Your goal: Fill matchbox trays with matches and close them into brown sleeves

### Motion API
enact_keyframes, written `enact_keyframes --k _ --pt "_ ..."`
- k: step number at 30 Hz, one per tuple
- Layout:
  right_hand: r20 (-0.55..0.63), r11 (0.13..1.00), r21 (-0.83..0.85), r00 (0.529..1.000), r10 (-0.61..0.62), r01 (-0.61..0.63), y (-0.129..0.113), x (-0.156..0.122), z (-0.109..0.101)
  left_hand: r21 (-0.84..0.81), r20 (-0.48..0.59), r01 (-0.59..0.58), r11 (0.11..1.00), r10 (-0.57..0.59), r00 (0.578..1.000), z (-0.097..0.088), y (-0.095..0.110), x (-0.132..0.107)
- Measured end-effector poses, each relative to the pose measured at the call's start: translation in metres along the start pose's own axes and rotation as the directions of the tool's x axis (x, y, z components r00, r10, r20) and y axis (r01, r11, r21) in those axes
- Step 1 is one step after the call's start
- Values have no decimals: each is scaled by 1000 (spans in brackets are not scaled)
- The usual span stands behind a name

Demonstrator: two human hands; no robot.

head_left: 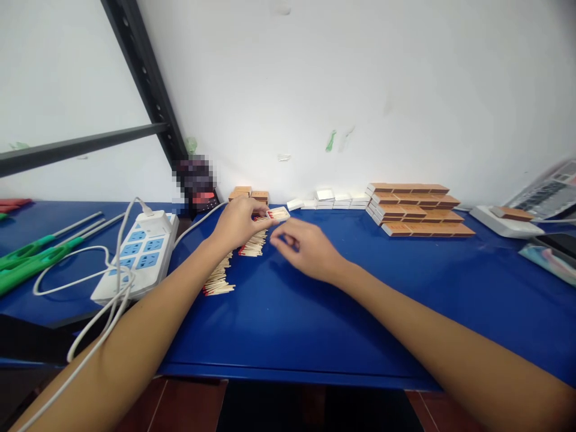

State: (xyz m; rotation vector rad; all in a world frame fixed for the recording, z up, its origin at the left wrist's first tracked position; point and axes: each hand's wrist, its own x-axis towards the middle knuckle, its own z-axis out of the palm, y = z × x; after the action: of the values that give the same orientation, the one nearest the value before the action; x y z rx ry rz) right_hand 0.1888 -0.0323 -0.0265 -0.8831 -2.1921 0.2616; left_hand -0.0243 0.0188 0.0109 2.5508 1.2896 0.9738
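Observation:
My left hand [240, 222] grips a small white matchbox tray [279, 214] with red-tipped matches lying in it. Just to the right, my right hand [310, 247] hangs over the table with thumb and fingers curled together; whatever is between them, if anything, is too small to see. Beneath and beside my left hand lie two heaps of loose matches, one pile [253, 243] under the fingers and another pile [219, 280] nearer to me, partly hidden by my forearm. Behind the left hand stand a few brown matchboxes [260, 195].
White matchbox trays [342, 201] line the wall, beside a stepped stack of brown matchboxes [416, 210]. A power strip [135, 258] with looping white cables and green-handled tools [40, 258] lie left. At right is a white device [501, 221]. The blue table [288, 336] ends in front.

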Motion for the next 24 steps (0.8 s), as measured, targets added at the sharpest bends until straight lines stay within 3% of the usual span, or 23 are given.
enact_keyframes --k 3,5,18,24 --pt "158 999 47 987 -14 6 -12 -2 20 18 -45 36 999 -35 998 0 -2 0" --pt "199 999 41 980 -13 5 -17 -1 27 8 -54 54 998 -54 997 1 -2 -1" --pt "199 997 73 980 -7 -7 -17 3 30 -4 -52 60 998 -60 997 0 2 -1" --pt "234 996 54 970 59 -73 -18 5 27 0 -55 48 999 -48 997 1 1 -1"
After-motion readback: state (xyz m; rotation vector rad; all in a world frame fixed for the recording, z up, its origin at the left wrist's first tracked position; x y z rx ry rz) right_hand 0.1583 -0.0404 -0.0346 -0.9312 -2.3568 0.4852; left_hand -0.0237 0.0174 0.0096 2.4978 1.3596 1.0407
